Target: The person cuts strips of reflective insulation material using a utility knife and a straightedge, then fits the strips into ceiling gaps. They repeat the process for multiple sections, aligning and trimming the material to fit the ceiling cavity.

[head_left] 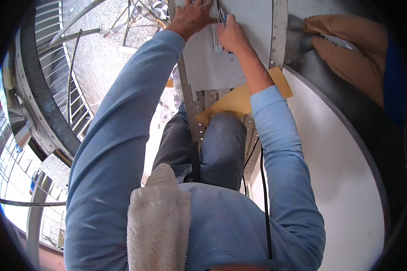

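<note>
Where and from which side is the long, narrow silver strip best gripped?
Probably pinch the silver strip across its narrow near end, coming from the person's body side. That end lies uncovered on the flat pale-grey board, while the left hand and right hand crowd it farther up.

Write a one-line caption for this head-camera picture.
Left hand at a long silvery strip, right hand gripping a slim blue tool, over a flat pale-grey sheet.
</note>
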{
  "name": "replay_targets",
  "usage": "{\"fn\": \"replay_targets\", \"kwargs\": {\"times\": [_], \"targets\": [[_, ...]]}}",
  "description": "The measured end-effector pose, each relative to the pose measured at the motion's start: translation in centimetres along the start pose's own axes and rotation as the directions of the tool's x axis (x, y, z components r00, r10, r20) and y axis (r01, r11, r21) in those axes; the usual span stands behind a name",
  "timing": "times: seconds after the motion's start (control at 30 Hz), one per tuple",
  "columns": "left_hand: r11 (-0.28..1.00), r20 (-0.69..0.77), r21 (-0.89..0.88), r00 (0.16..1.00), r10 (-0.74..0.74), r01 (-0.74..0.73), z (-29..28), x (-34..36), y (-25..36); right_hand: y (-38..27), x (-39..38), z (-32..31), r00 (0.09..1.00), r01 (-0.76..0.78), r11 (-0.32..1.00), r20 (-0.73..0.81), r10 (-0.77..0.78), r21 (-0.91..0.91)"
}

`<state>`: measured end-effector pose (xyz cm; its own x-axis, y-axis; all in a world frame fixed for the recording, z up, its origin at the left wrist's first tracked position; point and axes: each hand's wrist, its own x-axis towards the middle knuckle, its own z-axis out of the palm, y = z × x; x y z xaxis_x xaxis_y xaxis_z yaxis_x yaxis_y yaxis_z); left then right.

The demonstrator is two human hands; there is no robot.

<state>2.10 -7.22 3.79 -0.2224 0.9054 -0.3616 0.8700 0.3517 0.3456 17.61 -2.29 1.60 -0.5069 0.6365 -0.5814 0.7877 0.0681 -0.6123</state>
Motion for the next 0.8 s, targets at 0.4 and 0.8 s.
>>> {"fn": "replay_targets", "kwargs": {"times": [0.4,0.8], "targets": [[1.000,0.046,-0.029,0.999,-0.010,0.011,-0.8,-0.1,0.4,-1.3,2.4,-1.6,0.974,0.131,0.990,-0.180,-0.138,-0.046],[0.998,0.011,-0.059,1.000,0.002,-0.001,-0.6,-0.2,0.3,-2.3,5.0,-1.3,0.998,0.026,0.996,-0.058,-0.031,-0.084]]}}
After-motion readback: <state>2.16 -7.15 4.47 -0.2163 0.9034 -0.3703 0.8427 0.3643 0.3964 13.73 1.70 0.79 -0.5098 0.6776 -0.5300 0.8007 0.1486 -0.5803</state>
